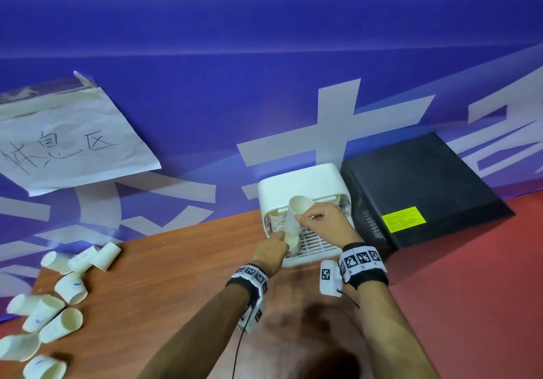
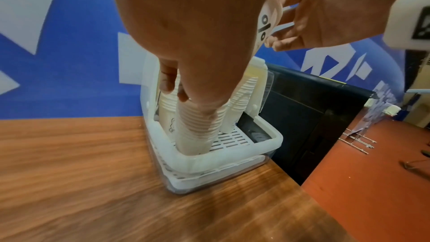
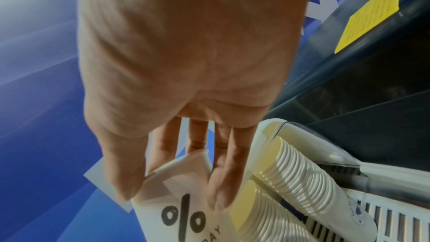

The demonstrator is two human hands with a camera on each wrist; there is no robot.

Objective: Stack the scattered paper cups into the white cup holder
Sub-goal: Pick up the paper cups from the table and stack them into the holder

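Both hands crowd the open front of the white cup holder (image 1: 299, 178) at the table's (image 1: 176, 275) far edge. Black box (image 1: 417, 184) touches its right side, blue wall directly behind. Loose cups (image 1: 70, 287) clutter the left edge; bare wood between.

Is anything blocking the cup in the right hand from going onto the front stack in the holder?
Only the left hand, gripping the top of that stack. The held cup in the right hand hangs above it; nothing else intervenes.
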